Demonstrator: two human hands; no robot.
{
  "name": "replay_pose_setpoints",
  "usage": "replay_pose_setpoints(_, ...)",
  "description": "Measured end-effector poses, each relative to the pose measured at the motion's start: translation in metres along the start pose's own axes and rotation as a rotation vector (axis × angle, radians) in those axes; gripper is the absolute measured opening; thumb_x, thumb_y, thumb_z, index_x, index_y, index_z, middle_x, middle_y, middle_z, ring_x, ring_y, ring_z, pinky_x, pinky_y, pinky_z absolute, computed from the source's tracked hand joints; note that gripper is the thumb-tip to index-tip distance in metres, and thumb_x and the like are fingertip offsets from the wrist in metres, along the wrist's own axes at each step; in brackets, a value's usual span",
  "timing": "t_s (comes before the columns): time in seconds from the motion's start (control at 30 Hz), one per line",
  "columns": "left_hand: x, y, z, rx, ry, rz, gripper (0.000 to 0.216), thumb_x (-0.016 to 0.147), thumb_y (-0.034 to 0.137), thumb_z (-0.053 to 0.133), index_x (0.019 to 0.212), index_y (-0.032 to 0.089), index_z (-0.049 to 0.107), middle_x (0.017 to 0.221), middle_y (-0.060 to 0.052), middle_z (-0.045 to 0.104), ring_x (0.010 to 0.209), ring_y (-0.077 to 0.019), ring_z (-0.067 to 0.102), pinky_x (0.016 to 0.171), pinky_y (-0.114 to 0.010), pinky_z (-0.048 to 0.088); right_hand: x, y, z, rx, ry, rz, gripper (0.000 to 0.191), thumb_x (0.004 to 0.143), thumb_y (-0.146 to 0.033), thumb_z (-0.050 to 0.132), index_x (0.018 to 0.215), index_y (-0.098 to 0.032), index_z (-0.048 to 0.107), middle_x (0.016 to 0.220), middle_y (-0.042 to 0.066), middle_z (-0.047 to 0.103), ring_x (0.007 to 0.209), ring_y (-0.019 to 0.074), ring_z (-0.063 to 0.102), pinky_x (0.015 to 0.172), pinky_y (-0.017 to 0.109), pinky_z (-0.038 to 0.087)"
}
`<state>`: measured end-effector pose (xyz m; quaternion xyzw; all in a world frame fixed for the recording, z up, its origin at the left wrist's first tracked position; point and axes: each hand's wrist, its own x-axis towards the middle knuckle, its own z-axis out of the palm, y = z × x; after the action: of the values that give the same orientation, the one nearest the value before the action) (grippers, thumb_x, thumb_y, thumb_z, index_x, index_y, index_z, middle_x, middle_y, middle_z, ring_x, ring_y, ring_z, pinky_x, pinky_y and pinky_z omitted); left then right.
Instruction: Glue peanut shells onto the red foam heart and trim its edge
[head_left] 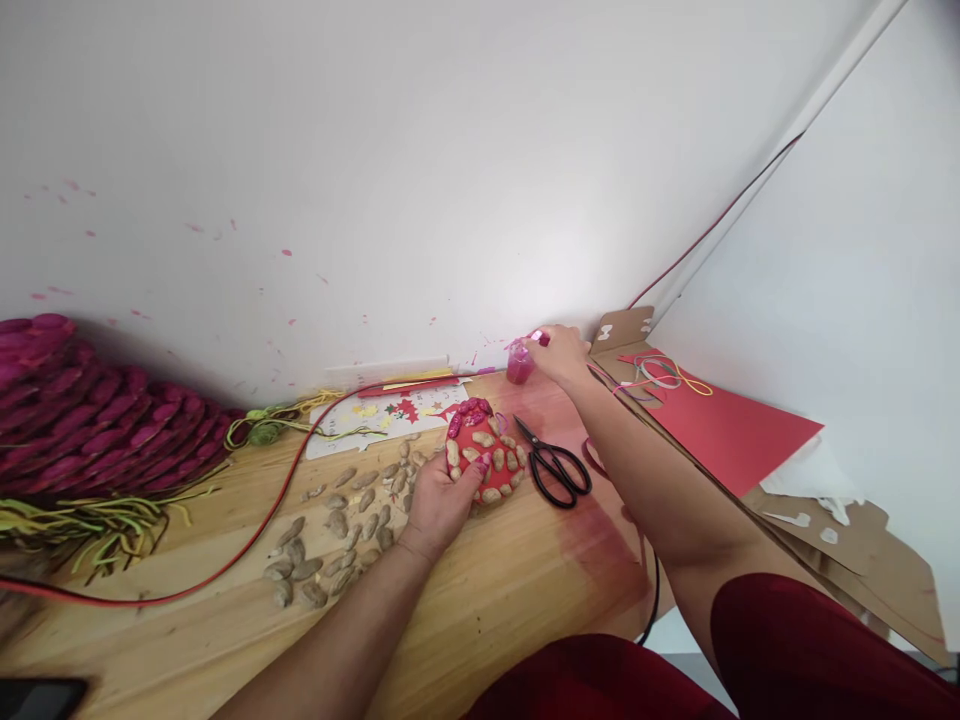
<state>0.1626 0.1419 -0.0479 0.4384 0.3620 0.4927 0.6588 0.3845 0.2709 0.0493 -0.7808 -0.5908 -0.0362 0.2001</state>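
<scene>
My left hand (pixel 444 500) grips a red disc (pixel 487 442) covered with peanuts in their shells, thumb on its face. Peanuts along the disc's upper left are coloured magenta; the others are plain tan. At the back of the table, my right hand (pixel 559 350) is closed, fingertips at the rim of a clear plastic cup (pixel 519 364) of pink liquid. Whatever those fingers pinch is too small to make out. Black-handled scissors (pixel 559 468) lie just right of the disc. Loose peanuts (pixel 341 525) are scattered on the wood to its left.
A stack of magenta peanut-covered pieces (pixel 97 420) with yellow-green strings stands at left. A red cable (pixel 281 490) crosses the table (pixel 480 590). Paper with leaf cut-outs (pixel 367 415) lies by the wall. Red card (pixel 739 420), cords and cardboard (pixel 870 550) are at right.
</scene>
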Motion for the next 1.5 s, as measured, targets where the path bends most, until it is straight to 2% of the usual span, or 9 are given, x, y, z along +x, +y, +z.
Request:
replay_pose_setpoints(0.3,0.001,-0.001,0.002,-0.009,0.028,0.01,0.047,0.064,0.054,0.088,0.085,0.014,0.076,0.074,-0.006,0.077,0.067,-0.0202,0.074,0.068,-0.031,0.062,-0.005,0.012,-0.011,0.08,0.075,-0.009,0.026,0.09,-0.042,0.061,0.091,-0.023,0.078,0.094,0.009,0.078,0.096,0.0294,0.065,0.087,0.043,0.041)
replay_pose_setpoints(0.4,0.001,-0.001,0.002,-0.014,0.026,0.005,0.045,0.064,0.052,0.088,0.085,0.014,0.076,0.075,-0.005,0.077,0.066,-0.0187,0.072,0.069,-0.031,0.062,-0.017,0.016,-0.023,0.164,0.187,0.007,0.033,0.095,-0.043,0.052,0.101,-0.021,0.075,0.094,0.008,0.077,0.09,0.0259,0.066,0.083,0.04,0.044)
replay_pose_setpoints(0.47,0.001,-0.002,0.001,-0.001,0.035,0.007,0.045,0.065,0.052,0.088,0.086,0.014,0.076,0.077,-0.006,0.077,0.067,-0.018,0.072,0.067,-0.029,0.061,-0.035,0.013,-0.033,0.433,0.319,-0.019,0.031,0.093,-0.044,0.055,0.096,-0.018,0.073,0.086,0.007,0.075,0.079,0.0223,0.065,0.076,0.036,0.046)
replay_pose_setpoints(0.5,0.001,-0.003,0.0,0.01,0.042,0.006,0.045,0.066,0.052,0.088,0.087,0.014,0.077,0.078,-0.006,0.078,0.067,-0.0179,0.071,0.066,-0.028,0.06,-0.046,0.011,-0.037,0.565,0.323,-0.06,0.03,0.092,-0.044,0.056,0.092,-0.019,0.072,0.083,0.005,0.073,0.076,0.0208,0.064,0.074,0.034,0.047)
replay_pose_setpoints(0.63,0.001,-0.007,-0.003,0.031,0.039,0.005,0.048,0.068,0.055,0.086,0.092,0.014,0.078,0.078,-0.006,0.078,0.069,-0.019,0.072,0.065,-0.028,0.06,-0.1,-0.008,-0.048,0.815,0.2,-0.252,0.023,0.092,-0.042,0.06,0.089,-0.021,0.069,0.073,0.0,0.068,0.069,0.0171,0.061,0.069,0.031,0.048)
replay_pose_setpoints(0.8,0.001,-0.008,-0.004,0.017,0.006,0.023,0.048,0.071,0.056,0.084,0.094,0.014,0.079,0.085,-0.008,0.08,0.074,-0.0206,0.074,0.074,-0.032,0.062,-0.146,-0.025,-0.041,0.684,0.225,-0.449,0.012,0.095,-0.032,0.06,0.093,-0.024,0.067,0.085,0.003,0.072,0.079,0.0207,0.066,0.077,0.037,0.051)
replay_pose_setpoints(1.0,0.0,-0.003,-0.001,-0.001,0.01,0.028,0.047,0.069,0.053,0.086,0.092,0.014,0.078,0.086,-0.008,0.08,0.072,-0.0197,0.074,0.073,-0.031,0.061,-0.155,-0.03,-0.034,0.582,0.298,-0.601,0.009,0.095,-0.027,0.058,0.091,-0.026,0.066,0.085,0.003,0.073,0.084,0.0234,0.065,0.082,0.042,0.048)
replay_pose_setpoints(1.17,-0.001,-0.001,0.0,0.002,0.024,0.02,0.042,0.067,0.05,0.088,0.086,0.014,0.077,0.081,-0.007,0.08,0.069,-0.0195,0.073,0.068,-0.029,0.059,-0.155,-0.034,-0.033,0.557,0.302,-0.624,0.008,0.095,-0.025,0.06,0.09,-0.025,0.066,0.082,0.002,0.073,0.083,0.0233,0.064,0.082,0.041,0.046)
replay_pose_setpoints(1.5,-0.001,-0.003,-0.001,0.031,0.031,0.013,0.042,0.07,0.049,0.086,0.091,0.014,0.078,0.084,-0.007,0.079,0.069,-0.0187,0.071,0.067,-0.028,0.059,-0.152,-0.038,-0.03,0.57,0.289,-0.605,0.009,0.095,-0.024,0.058,0.094,-0.025,0.067,0.086,0.003,0.072,0.086,0.0236,0.063,0.084,0.04,0.047)
